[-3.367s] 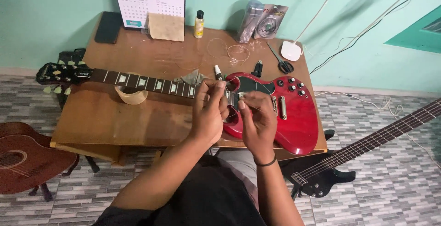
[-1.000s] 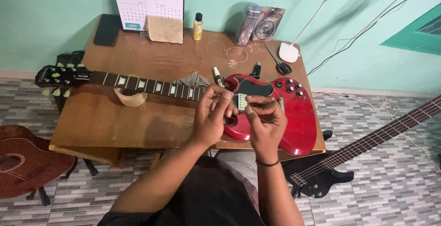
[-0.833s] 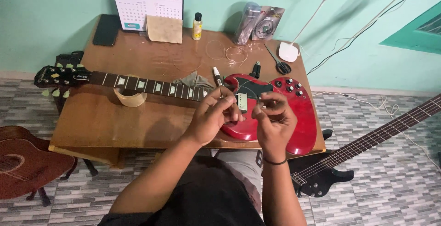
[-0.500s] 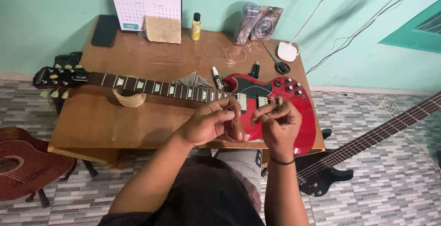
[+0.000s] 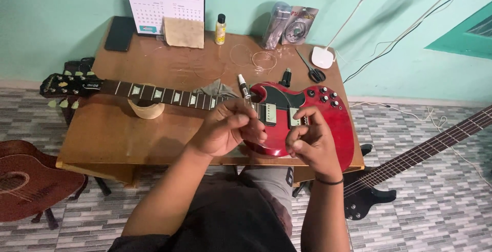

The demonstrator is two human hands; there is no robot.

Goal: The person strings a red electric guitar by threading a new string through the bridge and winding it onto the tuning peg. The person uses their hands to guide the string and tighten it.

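Note:
A red electric guitar (image 5: 335, 129) lies flat on the wooden table (image 5: 113, 137), its neck (image 5: 164, 97) running left to the headstock (image 5: 66, 84). My left hand (image 5: 228, 129) hovers over the neck end of the body, fingers pinched together. My right hand (image 5: 310, 142) is over the pickups at the body's near edge, its fingers also pinched. They seem to pinch a thin guitar string, barely visible between them. A small black-and-white tube (image 5: 243, 85) stands just beyond my left hand.
A tape roll (image 5: 146, 109) props the neck. At the table's back are a desk calendar (image 5: 164, 6), a small bottle (image 5: 220, 29), string packets (image 5: 292, 24), coiled strings (image 5: 256, 57), cutters (image 5: 310, 71) and a lamp base (image 5: 323, 57). An acoustic guitar (image 5: 31, 185) and a black bass (image 5: 410, 162) flank me.
Both hands have drawn back from over the pickups toward the guitar's near edge and moved slightly apart, the right hand lowering toward me.

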